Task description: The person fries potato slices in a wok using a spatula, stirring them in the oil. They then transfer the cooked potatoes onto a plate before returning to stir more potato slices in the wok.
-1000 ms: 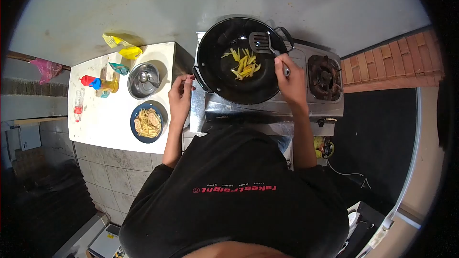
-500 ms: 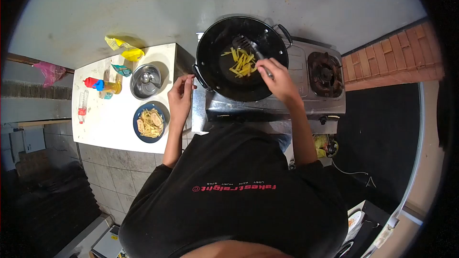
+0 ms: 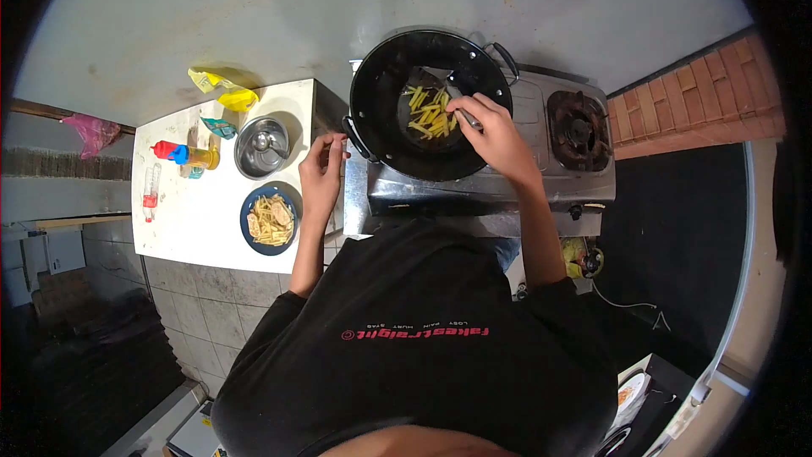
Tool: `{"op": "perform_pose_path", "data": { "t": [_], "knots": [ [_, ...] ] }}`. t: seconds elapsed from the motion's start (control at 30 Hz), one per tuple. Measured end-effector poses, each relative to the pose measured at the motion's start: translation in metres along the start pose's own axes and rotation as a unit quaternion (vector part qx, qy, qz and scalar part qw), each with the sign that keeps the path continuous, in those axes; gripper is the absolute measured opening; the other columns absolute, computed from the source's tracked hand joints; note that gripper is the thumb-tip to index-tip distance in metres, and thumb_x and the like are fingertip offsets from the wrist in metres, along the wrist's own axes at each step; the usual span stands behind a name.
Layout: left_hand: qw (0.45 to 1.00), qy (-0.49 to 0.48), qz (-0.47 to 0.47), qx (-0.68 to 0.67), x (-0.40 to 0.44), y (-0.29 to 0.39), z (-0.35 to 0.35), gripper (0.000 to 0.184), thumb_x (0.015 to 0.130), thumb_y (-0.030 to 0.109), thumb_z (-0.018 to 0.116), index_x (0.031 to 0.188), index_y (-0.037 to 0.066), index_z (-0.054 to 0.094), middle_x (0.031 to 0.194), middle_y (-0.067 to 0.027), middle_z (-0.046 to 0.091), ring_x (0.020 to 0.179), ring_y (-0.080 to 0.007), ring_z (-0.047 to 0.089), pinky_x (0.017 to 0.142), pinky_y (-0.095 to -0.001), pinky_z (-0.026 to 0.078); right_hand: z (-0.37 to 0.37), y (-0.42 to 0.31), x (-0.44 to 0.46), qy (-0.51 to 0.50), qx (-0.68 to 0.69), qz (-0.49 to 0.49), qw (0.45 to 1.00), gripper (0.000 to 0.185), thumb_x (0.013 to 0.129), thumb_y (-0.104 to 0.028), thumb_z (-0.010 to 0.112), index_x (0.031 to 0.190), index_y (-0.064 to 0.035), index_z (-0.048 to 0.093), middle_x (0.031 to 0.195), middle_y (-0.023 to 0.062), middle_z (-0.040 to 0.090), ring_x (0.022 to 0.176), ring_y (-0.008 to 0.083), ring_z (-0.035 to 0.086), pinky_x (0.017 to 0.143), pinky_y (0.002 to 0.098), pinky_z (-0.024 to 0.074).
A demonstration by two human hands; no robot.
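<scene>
A black wok (image 3: 381, 59) sits on the stove, with pale yellow potato strips (image 3: 430, 112) in its middle. My right hand (image 3: 495, 134) is closed around the handle of a spatula (image 3: 459, 93), and the spatula's head is down in the wok beside the strips. At the wok's left side, my left hand (image 3: 320, 171) has its fingers drawn together close to the side handle (image 3: 359, 140). Whether those fingertips touch the handle or pinch something small cannot be made out.
On the white table (image 3: 190, 220) stand a metal bowl (image 3: 260, 148), a dark blue bowl (image 3: 271, 220) of cooked strips, sauce bottles (image 3: 194, 156), a clear bottle (image 3: 151, 190) and a yellow packet (image 3: 224, 91). A second burner (image 3: 579, 131) lies right of the wok.
My right hand has shifted slightly, and the spatula's head has moved within the wok, stirring the strips a little. My left hand stays by the wok handle. The view has drifted slightly.
</scene>
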State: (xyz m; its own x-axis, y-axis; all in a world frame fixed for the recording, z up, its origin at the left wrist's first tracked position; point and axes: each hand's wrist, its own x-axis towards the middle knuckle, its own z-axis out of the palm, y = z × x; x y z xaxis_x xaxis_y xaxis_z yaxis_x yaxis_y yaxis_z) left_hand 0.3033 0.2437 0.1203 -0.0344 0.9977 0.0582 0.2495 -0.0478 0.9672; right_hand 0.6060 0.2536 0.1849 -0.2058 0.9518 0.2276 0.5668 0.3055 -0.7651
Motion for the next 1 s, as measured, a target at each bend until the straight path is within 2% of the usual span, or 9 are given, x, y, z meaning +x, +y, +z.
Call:
{"op": "perform_pose_path", "data": {
  "t": [0.1, 0.17, 0.3, 0.4, 0.47, 0.73, 0.8, 0.93, 1.0],
  "knots": [
    [1.000, -0.002, 0.003, 0.008, 0.000, 0.002, -0.001, 0.026, 0.103, 0.020, 0.057, 0.110, -0.003, 0.066, 0.089, -0.0076, 0.069, 0.079, -0.0107, 0.065, 0.072, -0.0255, 0.050, 0.003, -0.003, 0.007, 0.008, 0.001, -0.005, 1.000, 0.015, 0.094, -0.002, 0.059, 0.109, -0.0018, 0.064, 0.092, 0.0130, 0.062, 0.077, 0.0239, 0.062, 0.067, 0.0321, 0.0516],
    [1.000, -0.005, 0.004, -0.001, 0.002, 0.001, -0.001, 0.026, 0.103, 0.020, 0.056, 0.110, -0.003, 0.066, 0.089, -0.0076, 0.069, 0.079, -0.0109, 0.065, 0.072, -0.0255, 0.050, 0.006, -0.001, 0.014, 0.026, 0.027, -0.021, 0.999, 0.019, 0.091, -0.001, 0.060, 0.109, -0.0012, 0.062, 0.090, 0.0159, 0.059, 0.075, 0.0295, 0.059, 0.068, 0.0376, 0.0465],
    [1.000, -0.014, -0.011, -0.006, 0.001, 0.004, -0.002, 0.026, 0.104, 0.020, 0.056, 0.110, -0.002, 0.066, 0.091, -0.0079, 0.069, 0.080, -0.0113, 0.064, 0.072, -0.0253, 0.050, 0.007, 0.006, 0.023, 0.028, 0.009, -0.044, 0.999, 0.017, 0.091, -0.001, 0.060, 0.108, -0.0010, 0.063, 0.091, 0.0161, 0.062, 0.078, 0.0300, 0.063, 0.069, 0.0365, 0.0490],
    [1.000, -0.017, -0.011, 0.003, 0.001, 0.004, -0.003, 0.026, 0.104, 0.020, 0.056, 0.111, -0.002, 0.066, 0.092, -0.0082, 0.069, 0.080, -0.0111, 0.064, 0.072, -0.0254, 0.049, 0.005, 0.006, 0.026, 0.013, 0.039, -0.016, 0.999, 0.014, 0.093, -0.003, 0.060, 0.106, -0.0002, 0.063, 0.093, 0.0162, 0.064, 0.080, 0.0292, 0.066, 0.070, 0.0348, 0.0521],
    [1.000, -0.017, -0.013, 0.008, 0.001, 0.005, -0.003, 0.026, 0.104, 0.020, 0.056, 0.111, -0.002, 0.066, 0.093, -0.0084, 0.069, 0.080, -0.0112, 0.064, 0.072, -0.0256, 0.049, 0.004, 0.013, 0.032, 0.023, 0.039, -0.044, 0.998, 0.012, 0.093, -0.005, 0.065, 0.104, -0.0018, 0.065, 0.090, 0.0107, 0.066, 0.077, 0.0194, 0.065, 0.068, 0.0290, 0.0531],
    [1.000, -0.021, -0.008, -0.004, 0.002, 0.002, -0.002, 0.026, 0.104, 0.020, 0.055, 0.111, -0.003, 0.066, 0.091, -0.0075, 0.068, 0.079, -0.0107, 0.062, 0.071, -0.0249, 0.048, 0.005, 0.028, 0.061, 0.056, 0.048, -0.020, 0.997, 0.016, 0.096, -0.017, 0.067, 0.105, -0.0036, 0.067, 0.093, 0.0087, 0.071, 0.079, 0.0130, 0.064, 0.069, 0.0290, 0.0511],
    [0.999, -0.020, -0.021, -0.012, 0.000, 0.007, -0.001, 0.026, 0.104, 0.020, 0.055, 0.111, -0.003, 0.065, 0.090, -0.0067, 0.068, 0.078, -0.0103, 0.061, 0.071, -0.0242, 0.048, 0.000, 0.025, 0.065, 0.041, 0.020, 0.012, 0.999, 0.019, 0.096, -0.019, 0.065, 0.109, -0.0054, 0.067, 0.098, 0.0153, 0.072, 0.088, 0.0257, 0.071, 0.077, 0.0333, 0.0551],
    [1.000, -0.018, -0.022, -0.009, -0.001, 0.005, -0.001, 0.026, 0.104, 0.020, 0.055, 0.112, -0.003, 0.065, 0.091, -0.0067, 0.067, 0.078, -0.0102, 0.061, 0.070, -0.0241, 0.048, -0.006, 0.024, 0.064, 0.071, 0.012, 0.017, 0.997, 0.022, 0.096, -0.019, 0.065, 0.113, -0.0049, 0.067, 0.099, 0.0165, 0.072, 0.089, 0.0273, 0.071, 0.080, 0.0341, 0.0549],
    [0.999, -0.030, -0.031, 0.008, -0.002, 0.003, -0.002, 0.027, 0.106, 0.020, 0.051, 0.115, -0.001, 0.065, 0.098, -0.0044, 0.068, 0.082, -0.0093, 0.063, 0.071, -0.0245, 0.048, -0.006, 0.027, 0.061, 0.057, 0.032, 0.043, 0.997, 0.022, 0.096, -0.019, 0.065, 0.112, -0.0031, 0.067, 0.099, 0.0174, 0.072, 0.091, 0.0268, 0.072, 0.082, 0.0344, 0.0547]
  ]
}}
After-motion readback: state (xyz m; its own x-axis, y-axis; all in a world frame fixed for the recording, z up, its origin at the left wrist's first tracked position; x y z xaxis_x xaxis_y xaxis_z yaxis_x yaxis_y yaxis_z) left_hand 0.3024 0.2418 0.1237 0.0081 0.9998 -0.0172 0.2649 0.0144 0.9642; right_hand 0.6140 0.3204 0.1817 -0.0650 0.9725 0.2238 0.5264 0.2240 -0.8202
